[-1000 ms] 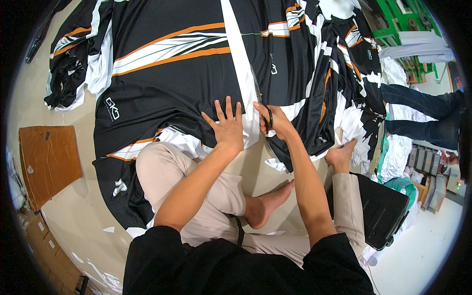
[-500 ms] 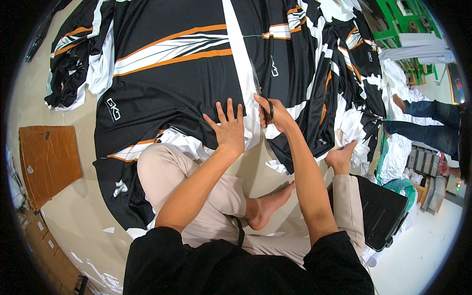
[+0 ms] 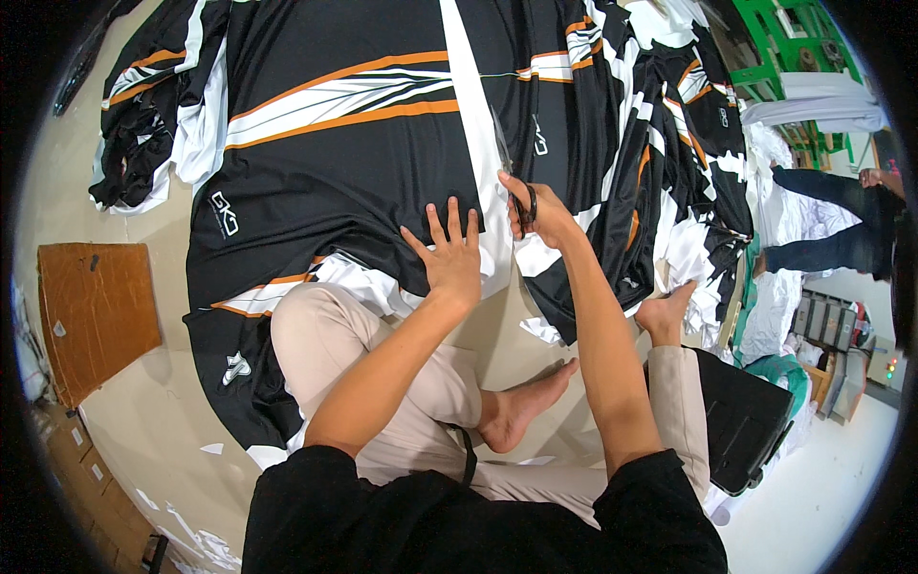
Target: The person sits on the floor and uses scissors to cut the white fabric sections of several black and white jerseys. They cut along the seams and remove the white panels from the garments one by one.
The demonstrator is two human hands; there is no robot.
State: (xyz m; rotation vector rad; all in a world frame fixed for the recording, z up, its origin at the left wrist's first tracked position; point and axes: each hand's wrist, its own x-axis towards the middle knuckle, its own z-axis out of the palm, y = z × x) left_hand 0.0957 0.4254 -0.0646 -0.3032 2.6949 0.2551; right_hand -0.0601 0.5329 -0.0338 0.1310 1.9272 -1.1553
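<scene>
A large black fabric sheet (image 3: 325, 172) with white and orange stripes lies spread over the floor in front of me. My left hand (image 3: 453, 256) rests flat on its near edge, fingers spread. My right hand (image 3: 541, 216) grips a pair of scissors (image 3: 526, 212) by the dark handles. The blades point away from me, along the white strip (image 3: 470, 105) that divides the black fabric from more black fabric on the right. How far apart the blades are is hard to make out.
Bunched striped fabric (image 3: 669, 124) is heaped at the right. A brown board (image 3: 98, 320) lies at the left, cardboard boxes (image 3: 81, 469) below it. Beside my right leg sits a black case (image 3: 741, 421). Another person's legs (image 3: 827, 234) are at the far right, near a green frame (image 3: 794, 57).
My hands stay nearly in place on the fabric, the scissors still in the right one. The other person at the right has shifted their legs, and a hand of theirs now shows higher up.
</scene>
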